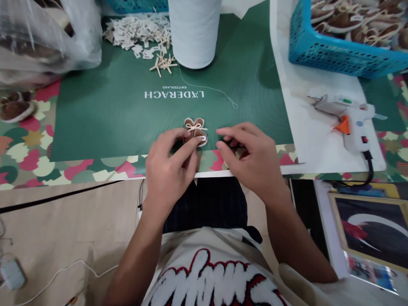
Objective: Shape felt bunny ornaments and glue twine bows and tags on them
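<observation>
A small pair of brown miniature slippers [195, 130] with a cream bow and a white tag lies on the green mat [127, 114] near the table's front edge. My left hand [168, 170] pinches the slippers' near side between thumb and fingers. My right hand [250, 155] rests just to the right, its fingers curled round a small dark object that I cannot make out.
A big white thread spool [194, 32] stands at the back, with a pile of paper tags [137, 32] and cream bows [164, 63] to its left. A glue gun [347, 117] lies on white paper. A blue basket [344, 53] of slippers stands at the right, a plastic bag [44, 38] at the left.
</observation>
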Tool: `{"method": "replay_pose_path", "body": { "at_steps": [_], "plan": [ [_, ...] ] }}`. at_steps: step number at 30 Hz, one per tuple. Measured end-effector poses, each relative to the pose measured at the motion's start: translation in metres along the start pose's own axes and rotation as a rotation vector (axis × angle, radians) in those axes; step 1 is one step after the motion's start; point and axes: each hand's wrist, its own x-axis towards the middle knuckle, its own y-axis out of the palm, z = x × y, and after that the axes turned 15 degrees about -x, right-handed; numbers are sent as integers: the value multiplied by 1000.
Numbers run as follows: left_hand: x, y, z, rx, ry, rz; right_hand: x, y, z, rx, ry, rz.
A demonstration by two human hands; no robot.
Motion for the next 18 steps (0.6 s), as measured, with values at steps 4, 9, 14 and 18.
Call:
{"method": "replay_pose_path", "body": {
  "at_steps": [4, 9, 14, 18],
  "plan": [
    [-1, 0, 3, 8, 8, -2, 8, 7, 1, -55, -72, 53],
    [-1, 1, 3, 17, 1, 4, 11, 15, 4, -82, -87, 31],
    [1, 1, 0, 11, -2, 9, 6, 12, 3, -136, -131, 48],
    [2, 1, 0, 28, 18, 4, -4, -12, 1, -163, -100, 166]
  ]
}}
